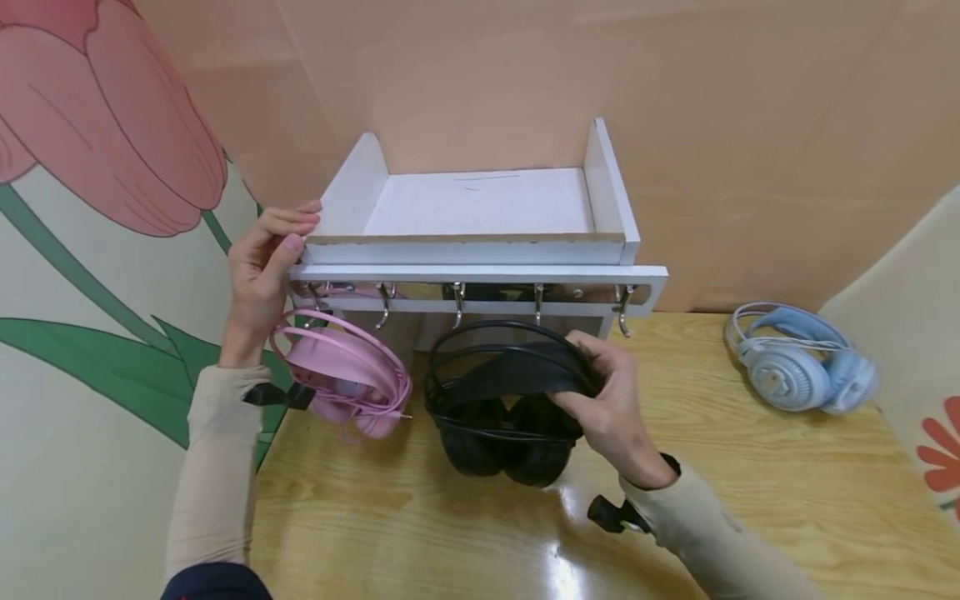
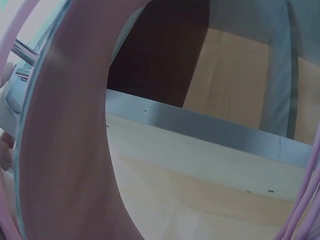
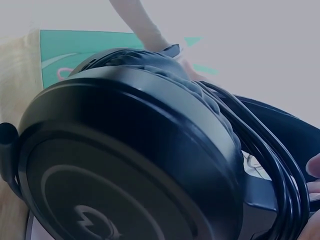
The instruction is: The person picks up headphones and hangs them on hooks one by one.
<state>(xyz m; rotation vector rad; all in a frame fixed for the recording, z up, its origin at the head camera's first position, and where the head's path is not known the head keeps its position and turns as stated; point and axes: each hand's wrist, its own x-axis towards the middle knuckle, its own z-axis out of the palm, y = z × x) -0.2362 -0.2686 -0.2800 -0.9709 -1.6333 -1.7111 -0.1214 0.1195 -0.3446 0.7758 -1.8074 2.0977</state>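
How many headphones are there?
3. The pink headphones are near the left end of the hook rail, the black headphones are in the right hand, and the blue headphones rest on the table, far right.

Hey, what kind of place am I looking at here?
Probably an indoor desk corner, perhaps a decorated room or a staged setup; the pictures don't settle which. Signs of it: the wood-grain tabletop, the big flower-patterned wall panel, and the white shelf with hooks.
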